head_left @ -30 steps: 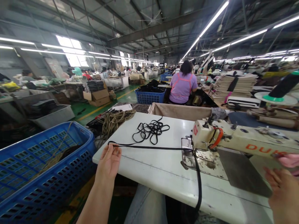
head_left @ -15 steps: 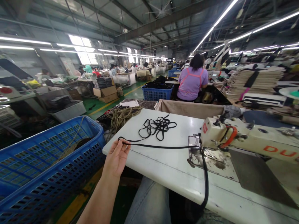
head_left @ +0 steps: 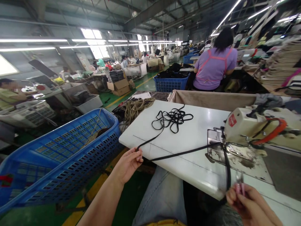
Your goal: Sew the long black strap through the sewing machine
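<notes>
A narrow black strap (head_left: 185, 153) runs from under the head of the sewing machine (head_left: 242, 124) to my left hand (head_left: 128, 164), which pinches it just off the table's front left edge. Past those fingers, it leads back to a loose tangle lying on the white tabletop (head_left: 141, 128). Another stretch of the strap hangs from the needle area over the front edge. My right hand (head_left: 252, 202), low at the right, is closed on pink-handled thread snips (head_left: 240, 188), their metal blades pointing up and blurred. It is beside the hanging strap; whether it touches the strap I cannot tell.
A large blue plastic basket (head_left: 113, 125) stands left of the table. Khaki straps (head_left: 136, 110) lie heaped behind the table's left corner. A beige cloth-lined bin (head_left: 211, 98) borders the far edge. A co-worker in a purple top (head_left: 215, 67) sits ahead, facing away.
My right hand has come into view with the snips. My left hand has drawn the strap toward me, off the table's front edge. The view has turned left.
</notes>
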`<control>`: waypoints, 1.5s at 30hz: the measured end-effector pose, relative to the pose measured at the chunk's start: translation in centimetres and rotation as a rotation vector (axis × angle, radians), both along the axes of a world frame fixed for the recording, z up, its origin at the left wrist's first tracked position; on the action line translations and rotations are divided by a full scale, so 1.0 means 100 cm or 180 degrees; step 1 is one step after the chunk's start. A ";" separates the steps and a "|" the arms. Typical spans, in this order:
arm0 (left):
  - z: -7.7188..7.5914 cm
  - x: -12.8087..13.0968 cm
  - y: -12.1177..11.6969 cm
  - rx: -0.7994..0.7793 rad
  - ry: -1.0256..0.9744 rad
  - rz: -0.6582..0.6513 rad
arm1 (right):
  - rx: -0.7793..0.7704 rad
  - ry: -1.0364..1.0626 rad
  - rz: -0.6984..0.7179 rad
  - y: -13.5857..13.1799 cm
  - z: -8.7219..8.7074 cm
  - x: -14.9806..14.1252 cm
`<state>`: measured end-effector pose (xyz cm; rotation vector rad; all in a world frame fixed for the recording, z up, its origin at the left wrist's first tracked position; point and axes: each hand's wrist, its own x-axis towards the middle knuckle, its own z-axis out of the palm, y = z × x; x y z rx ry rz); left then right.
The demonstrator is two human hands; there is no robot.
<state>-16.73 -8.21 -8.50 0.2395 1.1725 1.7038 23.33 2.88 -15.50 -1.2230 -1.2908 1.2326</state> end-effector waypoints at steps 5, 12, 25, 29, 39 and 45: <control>-0.018 0.015 -0.025 -0.0661 0.0066 -0.0772 | -0.0363 -0.0385 0.0918 -0.033 0.005 -0.065; -0.038 0.028 -0.036 -0.1216 0.0426 -0.1501 | -0.0316 -0.0861 0.2088 -0.060 0.015 -0.103; -0.038 0.040 -0.029 -0.1383 0.1338 -0.2450 | -0.0371 -0.0895 0.2039 -0.063 0.014 -0.099; -0.040 0.043 -0.028 -0.1326 0.1410 -0.2247 | -0.0363 -0.0917 0.2067 -0.064 0.011 -0.098; -0.041 0.052 -0.028 -0.1147 0.1496 -0.2087 | -0.0493 -0.1049 0.2317 -0.068 0.012 -0.103; -0.048 0.056 -0.029 -0.0941 0.2038 -0.1914 | -0.0501 -0.1115 0.2384 -0.069 0.011 -0.106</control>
